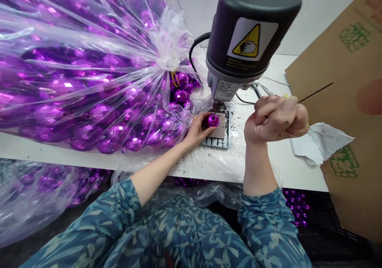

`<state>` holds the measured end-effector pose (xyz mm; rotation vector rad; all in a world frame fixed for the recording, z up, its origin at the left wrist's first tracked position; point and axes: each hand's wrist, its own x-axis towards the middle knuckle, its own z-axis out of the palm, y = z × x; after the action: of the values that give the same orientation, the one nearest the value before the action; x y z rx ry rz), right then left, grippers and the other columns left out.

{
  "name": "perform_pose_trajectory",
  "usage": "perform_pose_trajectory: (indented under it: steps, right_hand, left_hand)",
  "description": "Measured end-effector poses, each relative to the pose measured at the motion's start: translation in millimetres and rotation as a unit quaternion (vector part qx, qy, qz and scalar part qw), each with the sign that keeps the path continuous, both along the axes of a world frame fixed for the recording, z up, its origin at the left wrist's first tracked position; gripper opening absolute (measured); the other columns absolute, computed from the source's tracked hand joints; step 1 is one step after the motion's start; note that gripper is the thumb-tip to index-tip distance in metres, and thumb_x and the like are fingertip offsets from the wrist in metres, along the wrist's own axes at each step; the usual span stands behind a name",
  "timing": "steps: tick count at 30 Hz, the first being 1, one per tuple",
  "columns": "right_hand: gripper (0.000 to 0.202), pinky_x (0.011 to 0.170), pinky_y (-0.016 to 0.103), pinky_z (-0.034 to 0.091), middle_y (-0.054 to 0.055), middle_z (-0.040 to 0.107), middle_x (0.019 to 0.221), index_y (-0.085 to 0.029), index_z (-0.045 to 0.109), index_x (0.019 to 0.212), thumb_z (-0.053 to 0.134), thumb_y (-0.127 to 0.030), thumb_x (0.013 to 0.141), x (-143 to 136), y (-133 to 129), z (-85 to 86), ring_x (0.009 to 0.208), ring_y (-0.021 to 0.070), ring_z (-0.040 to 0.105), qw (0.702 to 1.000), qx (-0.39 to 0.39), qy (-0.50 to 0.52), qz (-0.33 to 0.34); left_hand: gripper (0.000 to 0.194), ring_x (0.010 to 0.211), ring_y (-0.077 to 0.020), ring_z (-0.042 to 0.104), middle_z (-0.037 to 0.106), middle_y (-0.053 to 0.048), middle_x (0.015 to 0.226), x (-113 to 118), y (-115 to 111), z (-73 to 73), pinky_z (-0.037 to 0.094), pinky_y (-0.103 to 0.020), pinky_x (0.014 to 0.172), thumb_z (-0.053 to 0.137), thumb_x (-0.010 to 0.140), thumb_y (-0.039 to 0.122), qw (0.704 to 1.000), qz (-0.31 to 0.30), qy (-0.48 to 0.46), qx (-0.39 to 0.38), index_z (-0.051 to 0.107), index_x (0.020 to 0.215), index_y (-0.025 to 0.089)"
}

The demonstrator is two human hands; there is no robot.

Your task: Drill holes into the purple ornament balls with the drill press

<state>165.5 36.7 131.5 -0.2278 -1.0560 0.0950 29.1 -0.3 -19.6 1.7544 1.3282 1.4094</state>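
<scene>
My left hand [197, 132] is closed around a faceted purple ball [213, 120], thumb and fingers on its sides. A dark hole shows in the top of the ball. It rests on a small wooden board [220, 132] on the slotted metal base [217, 142] of a bench drill press [253, 1]. The chuck [218, 105] is right above and behind the ball; the bit itself cannot be made out. My right hand [276, 119] is raised in a fist at the right of the machine. A metal lever [256, 88] of the press runs into this fist, its end hidden.
A large clear plastic bag [98, 61] of purple balls fills the left side, tied at its neck. Loose balls [181, 95] lie behind my left hand. Dark shavings litter the white table [238, 162]. A cardboard box [352, 113] and crumpled white paper [320, 140] stand at right.
</scene>
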Motion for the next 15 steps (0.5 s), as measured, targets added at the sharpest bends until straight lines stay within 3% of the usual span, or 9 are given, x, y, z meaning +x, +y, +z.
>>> perform_pose_trajectory:
  steps: [9, 12, 15]
  right_hand:
    - [0.053, 0.035, 0.021, 0.016, -0.009, 0.015, 0.04, -0.018, 0.014, 0.06, 0.056, -0.023, 0.092, 2.1, -1.7, -9.8, 0.031, 0.0018, 0.015, 0.996, 0.064, -0.05, 0.028]
    - [0.057, 0.035, 0.022, 0.015, -0.009, 0.014, 0.04, -0.019, 0.015, 0.059, 0.058, -0.032, 0.094, 0.3, -4.0, 8.5, 0.031, 0.0026, 0.016, 0.999, 0.008, -0.035, 0.026]
    - [0.056, 0.038, 0.022, 0.017, -0.009, 0.022, 0.042, -0.022, 0.022, 0.057, 0.06, -0.042, 0.093, -1.2, 1.0, 42.6, 0.034, 0.0024, 0.023, 0.991, -0.13, -0.03, 0.023]
  left_hand:
    - [0.056, 0.117, -0.0278, 0.062, 0.067, -0.012, 0.123, 0.8, -0.6, 3.5, 0.05, -0.045, 0.102, 0.077, 0.085, 0.049, 1.0, 0.006, -0.001, -0.01, 0.058, 0.129, 0.02]
    - [0.054, 0.117, -0.028, 0.062, 0.067, -0.012, 0.123, 2.2, 0.8, 2.7, 0.05, -0.045, 0.102, 0.078, 0.085, 0.046, 1.0, 0.007, -0.001, -0.016, 0.058, 0.127, 0.02]
    - [0.053, 0.116, -0.0278, 0.063, 0.066, -0.012, 0.123, 4.5, 1.3, 2.7, 0.052, -0.046, 0.101, 0.078, 0.085, 0.042, 1.0, 0.018, -0.003, -0.02, 0.056, 0.127, 0.02]
